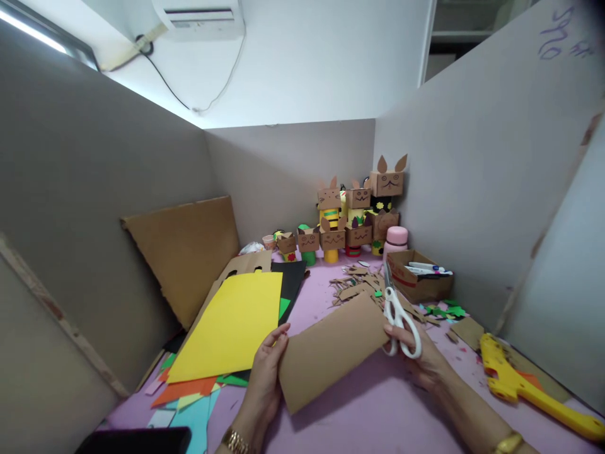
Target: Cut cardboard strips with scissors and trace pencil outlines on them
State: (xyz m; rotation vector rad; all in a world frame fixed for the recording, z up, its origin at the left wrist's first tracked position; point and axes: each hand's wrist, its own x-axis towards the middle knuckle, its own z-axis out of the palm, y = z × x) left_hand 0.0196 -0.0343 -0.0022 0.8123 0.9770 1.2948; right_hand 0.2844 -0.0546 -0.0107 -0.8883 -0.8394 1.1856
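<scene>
A rectangular piece of brown cardboard (333, 353) is held tilted above the purple tabletop. My left hand (268, 372) grips its left edge, the thumb lying along that side. At the opposite end, my right hand (420, 359) pinches the cardboard's right edge. The same hand also carries white-handled scissors (399, 318), their blades pointing up and away from me. The fingers behind the cardboard are partly hidden. Just beyond the sheet lies a heap of brown cardboard scraps (354, 284).
Yellow paper (236, 321) covers other sheets at left. Cardboard animal figures (333, 238) stand stacked at the back, near a pink bottle (396, 238). A cardboard box (416, 277) holds pens. A yellow glue gun (529, 388) lies right. Grey partitions (293, 154) enclose the table.
</scene>
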